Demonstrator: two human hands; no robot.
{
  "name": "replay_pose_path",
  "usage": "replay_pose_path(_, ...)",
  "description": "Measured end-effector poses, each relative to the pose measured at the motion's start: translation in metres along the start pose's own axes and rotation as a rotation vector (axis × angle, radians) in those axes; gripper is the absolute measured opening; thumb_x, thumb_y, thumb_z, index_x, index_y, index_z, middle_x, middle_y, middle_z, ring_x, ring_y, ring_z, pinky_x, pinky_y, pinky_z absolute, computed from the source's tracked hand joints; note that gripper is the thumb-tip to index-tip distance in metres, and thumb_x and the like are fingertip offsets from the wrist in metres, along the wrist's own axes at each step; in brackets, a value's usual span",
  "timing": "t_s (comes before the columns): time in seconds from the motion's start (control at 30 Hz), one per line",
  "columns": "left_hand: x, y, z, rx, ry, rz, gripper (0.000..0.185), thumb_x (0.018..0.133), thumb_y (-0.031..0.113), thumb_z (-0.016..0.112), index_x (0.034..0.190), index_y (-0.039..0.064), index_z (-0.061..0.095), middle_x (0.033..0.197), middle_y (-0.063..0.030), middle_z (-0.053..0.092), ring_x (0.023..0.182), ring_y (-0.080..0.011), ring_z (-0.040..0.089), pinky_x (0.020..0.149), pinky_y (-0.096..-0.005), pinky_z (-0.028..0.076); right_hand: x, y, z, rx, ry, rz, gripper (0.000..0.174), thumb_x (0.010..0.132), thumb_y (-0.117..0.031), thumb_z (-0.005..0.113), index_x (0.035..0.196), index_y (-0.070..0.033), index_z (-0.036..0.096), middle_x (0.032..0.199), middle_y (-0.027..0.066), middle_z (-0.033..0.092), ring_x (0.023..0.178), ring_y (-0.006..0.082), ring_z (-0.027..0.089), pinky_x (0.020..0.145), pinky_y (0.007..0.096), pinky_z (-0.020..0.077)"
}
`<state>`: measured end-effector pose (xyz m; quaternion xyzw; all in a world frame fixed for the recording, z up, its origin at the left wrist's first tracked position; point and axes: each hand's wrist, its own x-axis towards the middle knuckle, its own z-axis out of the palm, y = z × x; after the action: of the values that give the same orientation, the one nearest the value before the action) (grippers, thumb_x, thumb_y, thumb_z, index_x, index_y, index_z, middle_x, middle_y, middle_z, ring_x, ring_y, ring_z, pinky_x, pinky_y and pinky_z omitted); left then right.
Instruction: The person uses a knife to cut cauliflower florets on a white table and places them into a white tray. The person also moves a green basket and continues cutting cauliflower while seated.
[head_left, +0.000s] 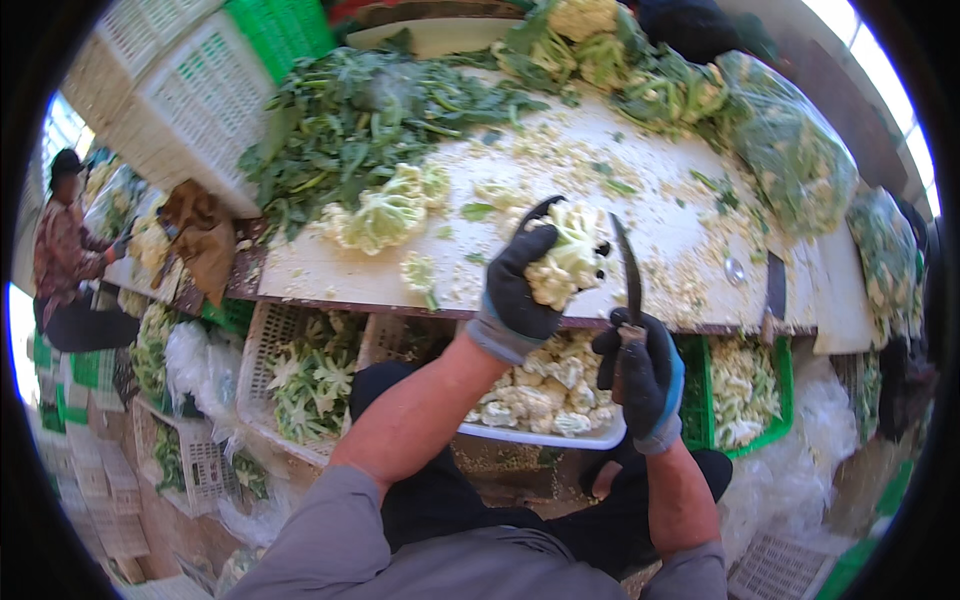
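Note:
My left hand, in a black and grey glove, holds a piece of cauliflower head above the table's near edge, its pale stalks turned to the right. Just right of it, my right hand, gloved too, grips the handle of a knife with a curved dark blade that points up, beside the piece. More cauliflower pieces lie on the white tabletop to the left, with a small floret near the edge. A white tub of cut florets stands below my hands.
Leaves are heaped at the back left; bagged cauliflower lies at the right. A second, broad-bladed knife rests at the table's edge. A white crate and a green crate flank the tub. A co-worker sits far left.

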<state>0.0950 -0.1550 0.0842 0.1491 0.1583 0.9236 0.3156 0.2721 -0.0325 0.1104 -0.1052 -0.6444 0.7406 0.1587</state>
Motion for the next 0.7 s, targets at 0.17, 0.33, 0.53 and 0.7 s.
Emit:
replay_pose_path(0.17,0.006,-0.01,0.005,0.094,0.016,-0.114,0.065,0.108,0.035,0.056,0.166,0.012,0.042,0.16,-0.026,0.052,0.141,-0.0544,0.056,0.115,-0.0715,0.047,-0.014,-0.021,-0.009,-0.104,-0.059,0.05,0.038,0.115,-0.025,0.055,0.142,0.001,0.059,0.106,0.0078,0.073,0.074,0.0077,0.061,0.067,0.0256,0.0503)
replay_pose_path(0.33,0.004,-0.017,0.014,0.078,-0.004,-0.198,0.069,0.105,0.04,0.056,0.168,0.014,0.041,0.162,-0.0255,0.05,0.143,-0.0536,0.054,0.117,-0.07,0.045,-0.015,-0.006,-0.022,-0.244,-0.059,-0.057,0.037,0.113,-0.016,0.055,0.145,0.002,0.058,0.105,0.0078,0.073,0.076,0.0065,0.061,0.068,0.0259,0.0518)
replay_pose_path(0.53,0.0,-0.019,0.022,0.075,-0.078,-0.24,0.065,0.111,0.03,0.042,0.167,-0.003,0.036,0.169,-0.0228,0.045,0.154,-0.0386,0.047,0.131,-0.0504,0.034,-0.013,-0.004,-0.031,-0.248,-0.1,-0.029,0.037,0.114,-0.017,0.057,0.145,0.002,0.059,0.1,0.0026,0.071,0.076,0.0033,0.055,0.067,0.0237,0.0485)
replay_pose_path(0.7,-0.005,-0.018,0.018,0.565,-0.266,-0.118,0.068,0.106,0.025,0.052,0.167,-0.002,0.039,0.167,-0.0211,0.049,0.153,-0.0329,0.051,0.128,-0.0478,0.04,-0.011,0.003,-0.025,-0.106,-0.05,0.02,0.029,0.111,-0.016,0.063,0.133,0.003,0.065,0.084,0.0048,0.067,0.073,0.0075,0.057,0.063,0.0293,0.0482)
